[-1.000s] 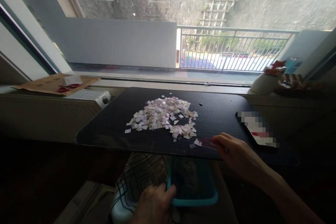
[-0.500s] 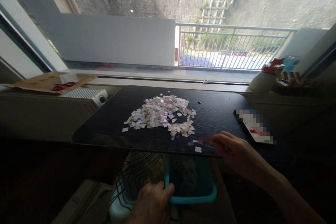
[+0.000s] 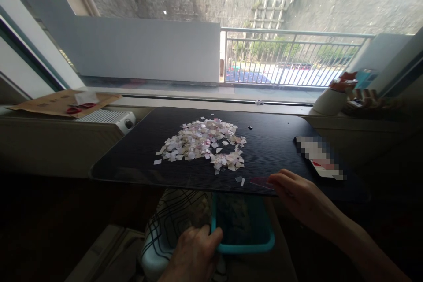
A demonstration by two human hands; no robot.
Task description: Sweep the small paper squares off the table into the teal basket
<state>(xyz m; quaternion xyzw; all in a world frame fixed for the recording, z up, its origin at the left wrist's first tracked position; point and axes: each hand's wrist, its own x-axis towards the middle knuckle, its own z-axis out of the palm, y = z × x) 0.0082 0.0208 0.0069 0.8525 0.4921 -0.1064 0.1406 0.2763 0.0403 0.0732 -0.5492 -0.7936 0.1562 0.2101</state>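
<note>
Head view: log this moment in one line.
left hand: gripping teal tub | right hand: holding pinkish clear piece near front edge of table | pale scraps: heaped on table

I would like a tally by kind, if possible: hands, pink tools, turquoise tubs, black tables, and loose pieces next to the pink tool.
Left hand and right hand: 2 hands
Pink tool: 1
Turquoise tub: 1
Black table: 1
Loose pieces next to the tool: 2
Total: 7

One left hand (image 3: 197, 246), one right hand (image 3: 291, 189), one basket (image 3: 246, 249)
One paper heap (image 3: 200, 139); at its four o'clock, two scraps (image 3: 243, 182), one pink strip (image 3: 259, 181).
</note>
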